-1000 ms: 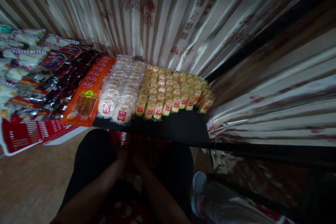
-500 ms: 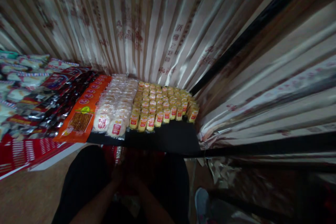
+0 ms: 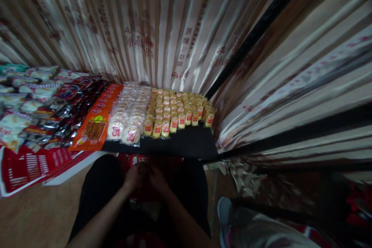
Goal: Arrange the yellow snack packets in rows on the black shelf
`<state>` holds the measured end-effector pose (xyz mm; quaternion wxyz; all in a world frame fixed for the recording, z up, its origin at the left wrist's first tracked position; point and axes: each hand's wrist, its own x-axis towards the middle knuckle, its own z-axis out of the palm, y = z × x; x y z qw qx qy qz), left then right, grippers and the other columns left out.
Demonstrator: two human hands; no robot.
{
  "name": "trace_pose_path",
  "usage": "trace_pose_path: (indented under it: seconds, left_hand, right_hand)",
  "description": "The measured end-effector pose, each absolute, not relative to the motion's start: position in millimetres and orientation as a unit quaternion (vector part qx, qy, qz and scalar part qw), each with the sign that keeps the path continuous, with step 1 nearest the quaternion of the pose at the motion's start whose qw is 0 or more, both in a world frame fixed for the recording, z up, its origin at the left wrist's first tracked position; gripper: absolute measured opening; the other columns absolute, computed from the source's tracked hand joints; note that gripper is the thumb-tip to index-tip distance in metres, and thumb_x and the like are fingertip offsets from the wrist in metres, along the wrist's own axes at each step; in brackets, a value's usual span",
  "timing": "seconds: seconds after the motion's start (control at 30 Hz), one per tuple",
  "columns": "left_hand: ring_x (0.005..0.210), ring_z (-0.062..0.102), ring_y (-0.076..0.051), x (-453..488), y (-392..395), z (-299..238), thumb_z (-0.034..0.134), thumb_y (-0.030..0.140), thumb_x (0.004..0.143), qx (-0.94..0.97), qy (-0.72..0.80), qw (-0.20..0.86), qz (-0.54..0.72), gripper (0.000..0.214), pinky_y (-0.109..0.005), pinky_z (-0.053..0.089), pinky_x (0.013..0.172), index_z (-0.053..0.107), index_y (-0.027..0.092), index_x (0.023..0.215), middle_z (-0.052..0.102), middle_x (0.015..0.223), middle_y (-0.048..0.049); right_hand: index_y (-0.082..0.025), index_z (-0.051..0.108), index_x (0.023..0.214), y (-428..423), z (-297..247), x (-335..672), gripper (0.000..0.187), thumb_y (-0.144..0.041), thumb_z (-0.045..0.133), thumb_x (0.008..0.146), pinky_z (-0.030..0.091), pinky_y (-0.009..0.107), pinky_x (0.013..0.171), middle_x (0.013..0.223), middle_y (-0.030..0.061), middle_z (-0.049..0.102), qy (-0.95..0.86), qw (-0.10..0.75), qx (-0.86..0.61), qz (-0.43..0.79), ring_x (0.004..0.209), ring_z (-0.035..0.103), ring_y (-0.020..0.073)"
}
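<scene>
Both of my hands meet low in front of me, in deep shadow between my black-clad knees. My left hand (image 3: 135, 178) and my right hand (image 3: 157, 180) are curled together over a red bag or box (image 3: 128, 161) under the shelf edge. What the fingers hold is too dark to make out. Above them, on a black shelf (image 3: 186, 143), stand rows of small yellow snack packs (image 3: 177, 110) and, to their left, clear packs of pale round cakes (image 3: 130, 114).
An orange snack packet (image 3: 97, 122), dark foil packets (image 3: 58, 112) and white packets lie further left. A red basket (image 3: 26, 164) hangs off the shelf's left front. Striped curtains enclose the back and right. A sneaker (image 3: 225, 215) rests on the floor at the right.
My hands have risen a little and come closer together below the shelf edge. The view has tilted up and then settled; the shelf goods have not moved.
</scene>
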<state>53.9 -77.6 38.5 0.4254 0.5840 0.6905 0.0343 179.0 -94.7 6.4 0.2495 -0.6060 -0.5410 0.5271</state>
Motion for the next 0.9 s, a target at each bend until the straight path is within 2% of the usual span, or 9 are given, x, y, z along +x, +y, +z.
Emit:
trace_pose_path:
  seconds: [0.03, 0.13, 0.27, 0.4, 0.53, 0.67, 0.8, 0.9]
  left_hand:
    - [0.079, 0.063, -0.017, 52.7, -75.1, 46.9, 0.052, 0.030, 0.079, 0.552, 0.687, 0.463, 0.092, 0.014, -0.021, 0.042, 0.063, 0.059, 0.019, 0.083, 0.067, 0.081, -0.0037]
    - [0.048, 0.051, -0.010, 51.7, -70.4, 74.4, 0.063, 0.046, 0.065, 0.417, 0.643, 0.596, 0.238, 0.030, -0.020, 0.034, 0.046, 0.052, 0.018, 0.070, 0.056, 0.055, 0.0039]
    - [0.040, 0.042, -0.005, 54.8, -69.2, 108.8, 0.070, 0.040, 0.056, 0.320, 0.561, 0.698, 0.309, 0.032, -0.018, 0.028, 0.041, 0.051, 0.017, 0.068, 0.052, 0.048, 0.0062]
    - [0.038, 0.043, -0.005, 61.4, -66.7, 129.9, 0.068, 0.031, 0.060, 0.301, 0.541, 0.712, 0.330, 0.023, -0.016, 0.027, 0.041, 0.053, 0.014, 0.066, 0.054, 0.046, 0.0037]
    - [0.040, 0.047, -0.005, 70.5, -61.7, 140.6, 0.067, 0.022, 0.062, 0.266, 0.509, 0.730, 0.371, 0.016, -0.015, 0.031, 0.040, 0.055, 0.012, 0.066, 0.056, 0.047, 0.0016]
    - [0.041, 0.049, -0.005, 79.5, -59.6, 151.6, 0.063, 0.014, 0.067, 0.228, 0.490, 0.740, 0.401, 0.008, -0.014, 0.034, 0.039, 0.056, 0.010, 0.064, 0.057, 0.050, 0.0009]
    - [0.042, 0.051, -0.005, 86.9, -58.3, 163.7, 0.053, 0.008, 0.077, 0.193, 0.509, 0.728, 0.417, 0.011, -0.014, 0.038, 0.041, 0.057, 0.010, 0.066, 0.058, 0.053, 0.0002]
    - [0.042, 0.051, -0.004, 92.0, -56.3, 170.2, 0.051, 0.007, 0.079, 0.190, 0.507, 0.726, 0.424, 0.014, -0.013, 0.040, 0.041, 0.057, 0.010, 0.067, 0.057, 0.054, 0.0007]
  right_hand:
    - [-0.016, 0.060, 0.111, -93.9, 16.0, 183.3, 0.033, -0.021, 0.041, 0.084, 0.041, 0.039, 0.095, 0.115, 0.0109, 0.063, -0.544, 0.279, -0.594, 0.523, 0.107, 0.058, 0.0222]
    - [-0.017, 0.057, 0.112, -93.3, 44.3, 196.4, 0.033, -0.027, 0.047, 0.082, 0.044, 0.037, 0.092, 0.114, 0.0090, 0.063, -0.547, 0.345, -0.554, 0.525, 0.104, 0.059, 0.0210]
    - [-0.017, 0.053, 0.115, -96.7, 69.6, 208.6, 0.039, -0.031, 0.053, 0.078, 0.047, 0.035, 0.089, 0.112, 0.0086, 0.064, -0.524, 0.399, -0.505, 0.558, 0.101, 0.061, 0.0199]
    - [-0.017, 0.046, 0.123, -101.6, 80.6, 213.2, 0.048, -0.033, 0.055, 0.078, 0.048, 0.036, 0.088, 0.115, 0.0102, 0.062, -0.521, 0.433, -0.489, 0.549, 0.101, 0.061, 0.0205]
    - [-0.022, 0.045, 0.128, -107.2, 96.1, 216.8, 0.056, -0.031, 0.061, 0.075, 0.043, 0.039, 0.095, 0.121, 0.0083, 0.058, -0.597, 0.402, -0.559, 0.411, 0.110, 0.055, 0.0224]
    - [-0.021, 0.043, 0.131, -111.7, 109.7, 220.3, 0.061, -0.030, 0.063, 0.074, 0.040, 0.038, 0.099, 0.128, 0.0091, 0.051, -0.660, 0.380, -0.577, 0.293, 0.117, 0.049, 0.0243]
    - [-0.018, 0.036, 0.136, -113.5, 110.2, 224.2, 0.063, -0.035, 0.057, 0.079, 0.039, 0.039, 0.101, 0.132, 0.0115, 0.046, -0.667, 0.406, -0.584, 0.222, 0.122, 0.044, 0.0247]
    - [-0.017, 0.037, 0.134, -113.8, 109.3, 227.5, 0.059, -0.036, 0.054, 0.082, 0.037, 0.038, 0.103, 0.133, 0.0122, 0.045, -0.671, 0.421, -0.580, 0.192, 0.124, 0.041, 0.0238]
